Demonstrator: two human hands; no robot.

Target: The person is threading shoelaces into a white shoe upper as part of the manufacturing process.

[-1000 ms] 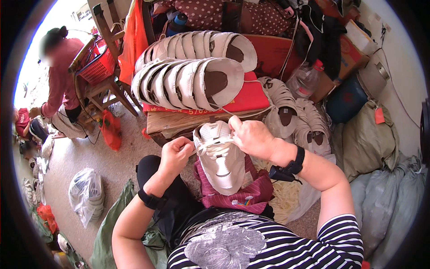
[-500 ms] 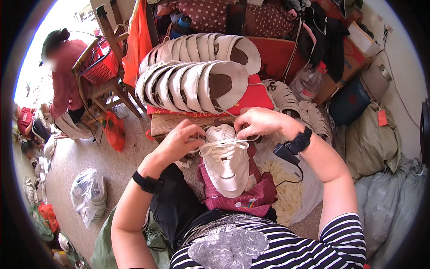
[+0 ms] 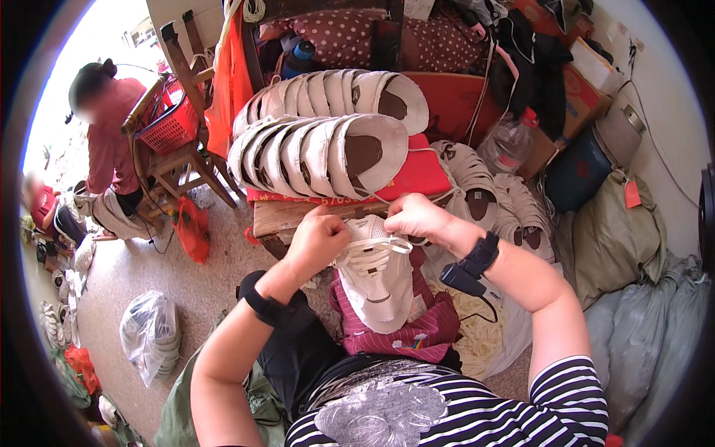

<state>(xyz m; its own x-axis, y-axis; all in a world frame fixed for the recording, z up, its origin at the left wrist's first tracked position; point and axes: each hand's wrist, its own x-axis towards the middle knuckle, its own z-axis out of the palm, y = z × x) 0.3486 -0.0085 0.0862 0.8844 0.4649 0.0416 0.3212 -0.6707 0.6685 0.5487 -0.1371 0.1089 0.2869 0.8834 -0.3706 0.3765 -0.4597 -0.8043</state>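
Observation:
A white shoe upper (image 3: 376, 298) lies across my lap on a maroon striped cloth (image 3: 365, 335), its toe toward me. White shoelace (image 3: 381, 243) is threaded through its eyelets and crosses near the tongue. At the left edge of the lacing, my left hand (image 3: 319, 240) is closed, its fingertips pinched on the lace. My right hand (image 3: 418, 217) pinches the lace on the other side, close to the tongue's top. The lace between the fingertips is partly hidden by my fingers.
Ahead, two nested rows of white shoe uppers (image 3: 376, 160) rest on a red-covered wooden bench (image 3: 287, 220). More uppers (image 3: 477, 182) lie to the right, above a bag of pale laces (image 3: 477, 343). A bagged bundle (image 3: 149, 331) sits on the left floor; a person (image 3: 115, 138) sits beyond.
My left hand has moved right and its spread fingers have closed in at the lacing. My right hand has shifted slightly left and down. The lace crossing the upper has changed shape.

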